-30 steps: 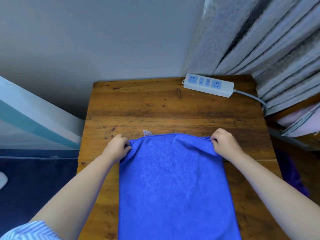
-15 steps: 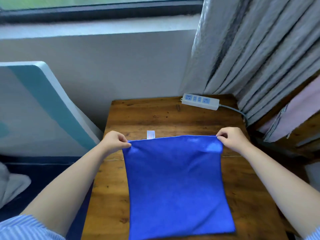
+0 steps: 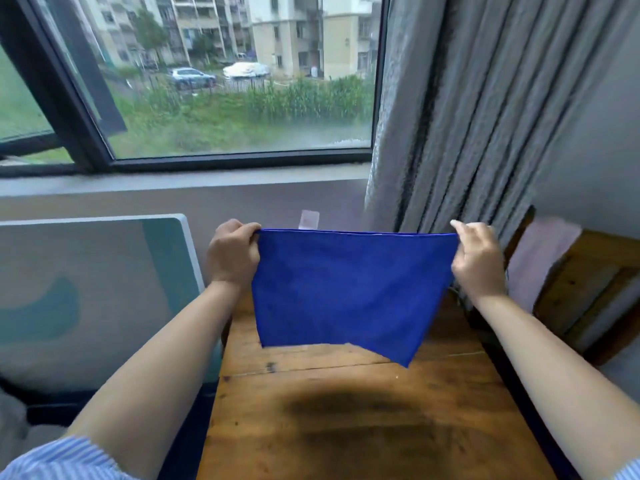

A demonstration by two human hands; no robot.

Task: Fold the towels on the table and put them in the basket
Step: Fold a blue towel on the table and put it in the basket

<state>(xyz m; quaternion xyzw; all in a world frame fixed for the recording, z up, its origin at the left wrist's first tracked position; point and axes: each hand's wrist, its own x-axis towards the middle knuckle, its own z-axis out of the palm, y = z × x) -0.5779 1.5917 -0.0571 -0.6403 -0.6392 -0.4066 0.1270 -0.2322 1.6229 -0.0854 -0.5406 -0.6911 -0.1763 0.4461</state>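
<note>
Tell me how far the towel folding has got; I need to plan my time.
Early. Nothing looks finished. In hand: the left hand and right hand pinch the top corners of the blue towel, which hangs over the wooden table. Left: folding and placing it. No basket is in view.

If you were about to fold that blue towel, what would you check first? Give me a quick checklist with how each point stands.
1. Left hand grips a top corner of the towel: ok.
2. Right hand pinches the other top corner: ok.
3. Top edge pulled straight between the hands: ok.
4. Bottom edge level: not ok, the right corner hangs lower.
5. Bare table below to lay it on: ok.
6. Basket within reach: cannot tell, none in view.
</note>
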